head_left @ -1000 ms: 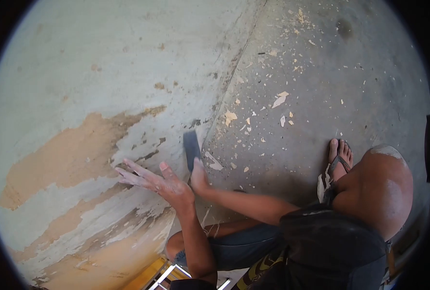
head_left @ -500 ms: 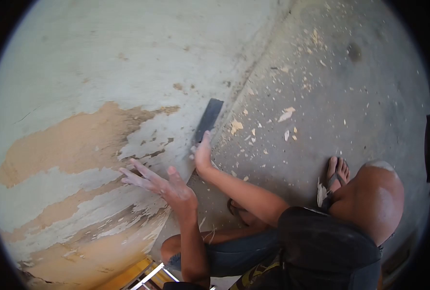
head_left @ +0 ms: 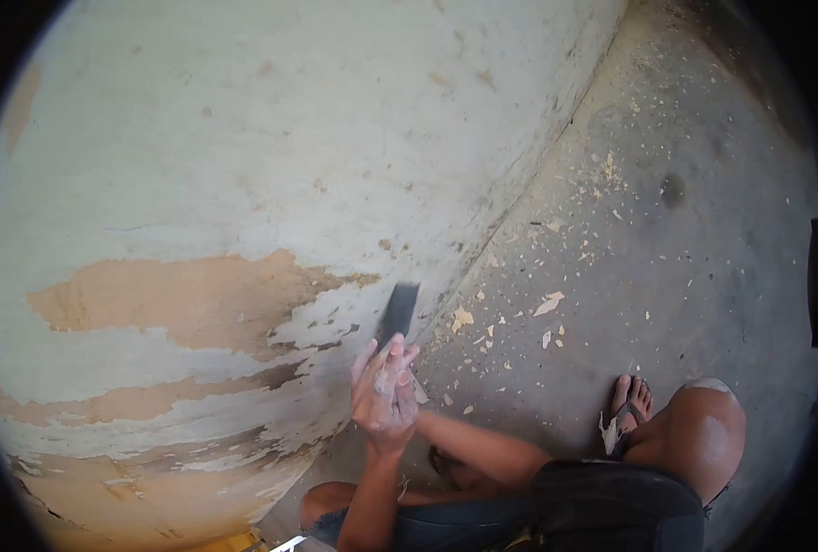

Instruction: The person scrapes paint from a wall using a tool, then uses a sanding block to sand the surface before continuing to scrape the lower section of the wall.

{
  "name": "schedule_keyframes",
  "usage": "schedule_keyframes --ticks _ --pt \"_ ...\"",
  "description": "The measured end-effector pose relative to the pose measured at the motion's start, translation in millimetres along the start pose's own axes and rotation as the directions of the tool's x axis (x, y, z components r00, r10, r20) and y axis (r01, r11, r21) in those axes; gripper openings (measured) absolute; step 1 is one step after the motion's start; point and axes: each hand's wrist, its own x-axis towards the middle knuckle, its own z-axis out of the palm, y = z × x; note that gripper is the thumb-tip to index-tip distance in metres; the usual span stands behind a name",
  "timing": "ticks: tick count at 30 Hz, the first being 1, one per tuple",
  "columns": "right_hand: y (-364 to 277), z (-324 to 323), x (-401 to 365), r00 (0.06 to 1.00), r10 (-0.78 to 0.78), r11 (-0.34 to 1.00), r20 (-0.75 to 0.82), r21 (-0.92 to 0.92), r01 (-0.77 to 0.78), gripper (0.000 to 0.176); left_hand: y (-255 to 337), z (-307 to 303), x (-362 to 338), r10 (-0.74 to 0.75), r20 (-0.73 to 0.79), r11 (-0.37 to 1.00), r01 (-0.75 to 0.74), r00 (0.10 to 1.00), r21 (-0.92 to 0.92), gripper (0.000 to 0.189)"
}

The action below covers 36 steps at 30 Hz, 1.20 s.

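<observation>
A flat, dark-grey scraper [head_left: 401, 309] points up along the foot of the wall [head_left: 271, 166], its lower end inside my hands. My left hand [head_left: 386, 400], dusted white, has its fingers curled around that lower end, in front of my other hand. Behind it my right hand [head_left: 411, 355] also grips the scraper, mostly hidden by the left. Pale paint covers much of the wall, and tan bare patches [head_left: 188, 299] with ragged edges show to the left of my hands.
Paint flakes [head_left: 549, 303] lie scattered over the grey concrete floor [head_left: 703, 276]. My sandalled foot [head_left: 632, 401] and bent knee [head_left: 703, 437] are at the right. Something yellow [head_left: 234, 543] shows at the bottom edge.
My left hand, spread in the air before, has come right and closed at the scraper beside my right hand. The view has shifted; the scraper now appears lower.
</observation>
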Motion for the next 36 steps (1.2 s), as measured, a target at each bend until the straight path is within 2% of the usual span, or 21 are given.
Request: schedule_keyframes --ticks 2,3,5,7,9,11,12,14,15,17,19,20,21,22,24,28,30,32,34,35,36 --pt "-37 0 4 0.904 0.420 0.870 0.078 0.250 -0.425 0.050 1 1 9 -0.001 0.044 0.997 0.004 0.999 -0.078 0.039" --pt "-58 -2 0 0.784 0.601 0.707 0.155 0.355 -0.612 0.050 9 -8 19 -0.072 0.002 0.997 0.072 0.997 -0.010 0.036" --pt "-96 -8 -15 0.430 0.823 0.229 0.371 0.475 -0.850 0.052 20 -23 29 -0.150 -0.028 0.987 0.152 0.988 0.060 0.034" --pt "-118 -24 42 0.467 0.841 0.277 0.274 0.522 -0.807 0.053 21 -30 40 -0.181 -0.308 0.983 0.173 0.934 -0.053 0.034" --pt "-124 -30 60 0.501 0.847 0.326 0.181 0.568 -0.756 0.055 15 -46 38 -0.121 -0.302 0.990 0.139 0.946 0.037 0.034" --pt "-112 -37 34 0.574 0.795 0.484 0.196 0.364 -0.796 0.057 6 -53 39 -0.063 -0.289 0.989 0.099 0.955 0.112 0.038" --pt "-115 -37 20 0.581 0.792 0.492 0.189 0.366 -0.790 0.057 2 -52 40 -0.072 -0.297 0.987 0.111 0.952 0.114 0.039" --pt "-125 -32 -13 0.470 0.857 0.389 0.213 0.332 -0.859 0.058 2 -48 41 -0.092 -0.294 0.984 0.132 0.951 0.119 0.041" --pt "-115 -33 -10 0.463 0.846 0.346 0.266 0.387 -0.855 0.057 3 -45 42 -0.164 -0.313 0.981 0.188 0.935 0.049 0.042" --pt "-109 -33 36 0.498 0.841 0.357 0.213 0.474 -0.805 0.056 3 -50 40 -0.232 -0.335 0.970 0.242 0.913 -0.013 0.043" --pt "-105 -41 80 0.539 0.827 0.388 0.163 0.529 -0.755 0.055 -2 -58 38 -0.038 -0.275 0.974 0.097 0.961 0.203 0.044" --pt "-106 -43 92 0.568 0.817 0.412 0.102 0.585 -0.698 0.054 -3 -62 36 -0.030 -0.280 0.975 0.090 0.960 0.204 0.044" --pt "-111 -46 79 0.647 0.751 0.518 0.130 0.491 -0.700 0.053 -6 -63 33 -0.089 -0.323 0.981 0.139 0.942 0.136 0.044" --pt "-115 -43 57 0.656 0.745 0.527 0.124 0.494 -0.692 0.053 -7 -61 34 -0.154 -0.360 0.981 0.186 0.920 0.058 0.044" --pt "-116 -35 13 0.488 0.850 0.435 0.199 0.257 -0.863 0.053 -8 -59 39 -0.216 -0.369 0.969 0.243 0.904 0.030 0.044" --pt "-105 -29 21 0.459 0.857 0.373 0.233 0.334 -0.866 0.055 6 -52 43 -0.288 -0.357 0.952 0.304 0.888 -0.011 0.041" --pt "-100 -35 61 0.554 0.824 0.443 0.114 0.479 -0.758 0.055 2 -59 34 -0.218 -0.309 0.967 0.247 0.926 0.060 0.040" --pt "-116 -49 71 0.592 0.802 0.487 0.080 0.486 -0.726 0.054 4 -59 40 -0.139 -0.256 0.978 0.173 0.957 0.119 0.039" --pt "-120 -53 63 0.613 0.789 0.523 0.038 0.480 -0.704 0.053 18 -54 45 -0.558 -0.004 0.830 0.558 0.830 -0.010 0.045" --pt "-113 -51 38 0.804 0.593 0.737 -0.048 0.433 -0.519 0.051 13 -42 38 -0.572 -0.003 0.820 0.572 0.820 -0.004 0.045" --pt "-106 -49 18 0.933 0.344 0.885 -0.105 0.369 -0.285 0.048 -2 -26 34 -0.403 0.081 0.910 0.390 0.912 0.139 0.042"
